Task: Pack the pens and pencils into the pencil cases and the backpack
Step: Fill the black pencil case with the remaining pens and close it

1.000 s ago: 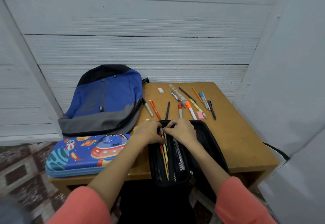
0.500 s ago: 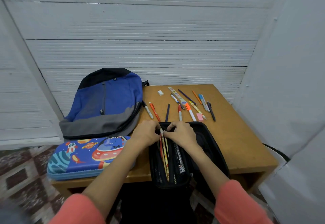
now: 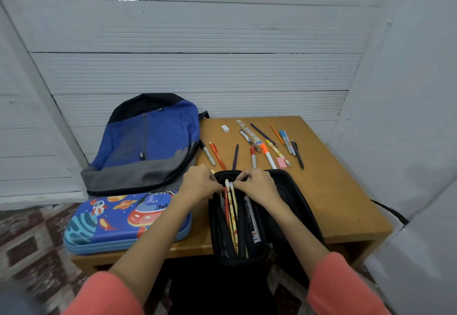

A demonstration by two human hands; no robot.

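- While both hands work the far end of the open black pencil case [image 3: 291, 191], lower centre, the right hand [image 3: 258, 187] has its grip pinched on the eraser ends of the pencils [image 3: 232, 215] inside.
- left hand [image 3: 199, 184]: fingers curled at the same spot, can't tell what the grip holds.
- counter [image 3: 333, 191] above the case: loose pens [image 3: 268, 156].
- Left of frame: backpack [image 3: 153, 141], blue pencil case [image 3: 123, 218] below it.
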